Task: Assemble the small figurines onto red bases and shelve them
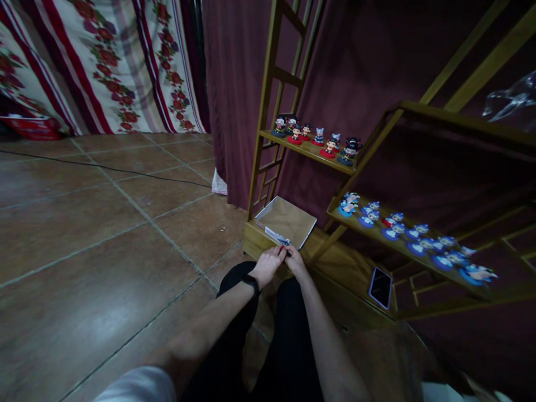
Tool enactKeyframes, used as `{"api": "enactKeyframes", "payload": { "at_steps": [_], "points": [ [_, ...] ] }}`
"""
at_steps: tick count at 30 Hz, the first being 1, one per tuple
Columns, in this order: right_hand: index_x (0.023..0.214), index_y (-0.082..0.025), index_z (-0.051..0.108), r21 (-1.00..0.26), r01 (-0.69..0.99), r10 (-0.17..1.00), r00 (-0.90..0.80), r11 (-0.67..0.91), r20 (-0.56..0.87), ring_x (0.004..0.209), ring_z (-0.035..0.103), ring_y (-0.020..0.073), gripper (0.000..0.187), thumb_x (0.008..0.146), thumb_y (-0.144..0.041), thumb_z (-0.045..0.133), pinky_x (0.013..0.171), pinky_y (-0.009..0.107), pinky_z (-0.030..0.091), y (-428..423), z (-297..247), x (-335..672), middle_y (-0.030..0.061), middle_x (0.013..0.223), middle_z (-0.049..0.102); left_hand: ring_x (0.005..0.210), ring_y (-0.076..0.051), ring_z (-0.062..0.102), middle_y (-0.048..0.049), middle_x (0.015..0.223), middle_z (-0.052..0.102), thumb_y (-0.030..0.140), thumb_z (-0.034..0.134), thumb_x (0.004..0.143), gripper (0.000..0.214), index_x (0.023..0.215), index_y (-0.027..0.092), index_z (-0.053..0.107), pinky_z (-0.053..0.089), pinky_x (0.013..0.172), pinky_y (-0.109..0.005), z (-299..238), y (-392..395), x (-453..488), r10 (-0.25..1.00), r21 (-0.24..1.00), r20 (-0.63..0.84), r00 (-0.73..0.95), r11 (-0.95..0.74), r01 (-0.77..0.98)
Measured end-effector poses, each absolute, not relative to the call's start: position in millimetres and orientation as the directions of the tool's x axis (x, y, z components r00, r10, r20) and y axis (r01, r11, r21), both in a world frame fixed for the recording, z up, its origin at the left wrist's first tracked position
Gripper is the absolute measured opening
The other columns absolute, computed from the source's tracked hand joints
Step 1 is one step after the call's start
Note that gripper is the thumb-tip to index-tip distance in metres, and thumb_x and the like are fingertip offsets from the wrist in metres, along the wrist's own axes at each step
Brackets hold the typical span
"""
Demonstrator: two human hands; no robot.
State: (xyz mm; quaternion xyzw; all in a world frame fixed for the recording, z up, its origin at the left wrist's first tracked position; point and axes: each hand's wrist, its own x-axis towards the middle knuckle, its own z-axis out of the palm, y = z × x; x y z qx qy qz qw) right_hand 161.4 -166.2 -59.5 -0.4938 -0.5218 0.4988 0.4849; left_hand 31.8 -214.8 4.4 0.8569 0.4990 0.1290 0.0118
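Observation:
My left hand (pixel 268 265) and my right hand (pixel 295 261) meet at the near edge of a shallow cardboard box (pixel 293 220) on the lowest wooden shelf. Their fingers are pinched together on a small object with a red spot and a clear wrapper (pixel 280 239); I cannot make out what it is. A dark band sits on my left wrist. My knees in black trousers are below the hands.
A slanted wooden shelf unit (pixel 310 151) holds small red-based figurines (pixel 330 146) on an upper board and several blue-based figurines (pixel 412 231) lower right. A phone (pixel 380 287) lies on the bottom board. Tiled floor to the left, curtains behind.

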Motion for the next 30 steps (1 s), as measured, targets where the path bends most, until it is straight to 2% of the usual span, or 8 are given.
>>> {"api": "enactKeyframes", "payload": {
  "at_steps": [6,10,15,30],
  "points": [
    [0.071,-0.022,0.052,-0.999,0.040,0.997,-0.066,0.037,0.034,0.079,0.060,0.0193,0.019,0.054,-0.017,0.057,0.080,0.033,0.043,-165.2,-58.3,161.9,-0.0016,0.077,0.065,0.085,-0.019,0.054,-0.0095,0.095,0.053,0.010,0.039,0.085,0.028,0.111,0.014,0.044,0.042,0.072,-0.032,-2.5,-215.3,33.0,0.814,-0.009,0.291,0.503,-0.524,0.852],
    [0.074,-0.023,0.053,-0.998,0.050,0.996,-0.084,0.047,0.043,0.079,0.060,0.0187,0.019,0.056,-0.016,0.054,0.080,0.033,0.043,-165.9,-57.8,162.9,-0.0016,0.076,0.065,0.083,-0.019,0.054,-0.0093,0.094,0.053,0.011,0.038,0.086,0.023,0.107,0.015,0.046,0.041,0.071,-0.032,-4.9,-215.5,34.2,0.798,-0.063,0.335,0.500,-0.511,0.857],
    [0.077,-0.023,0.054,-0.998,0.053,0.993,-0.115,0.043,0.037,0.077,0.060,0.0176,0.022,0.056,-0.014,0.052,0.078,0.031,0.044,-167.2,-59.9,164.1,-0.0022,0.075,0.065,0.083,-0.019,0.053,-0.0096,0.092,0.054,0.012,0.040,0.086,0.016,0.099,0.014,0.049,0.040,0.069,-0.033,-8.1,-215.1,34.8,0.787,-0.087,0.356,0.504,-0.509,0.856],
    [0.074,-0.022,0.055,-0.999,0.007,0.988,-0.146,0.052,0.050,0.075,0.060,0.0170,0.023,0.054,-0.013,0.050,0.076,0.031,0.044,-168.5,-58.6,163.5,-0.0017,0.073,0.065,0.083,-0.019,0.053,-0.0083,0.090,0.055,0.012,0.041,0.085,0.014,0.097,0.015,0.049,0.038,0.069,-0.032,-7.0,-217.1,33.8,0.769,-0.120,0.347,0.537,-0.532,0.838]
  ]
}}
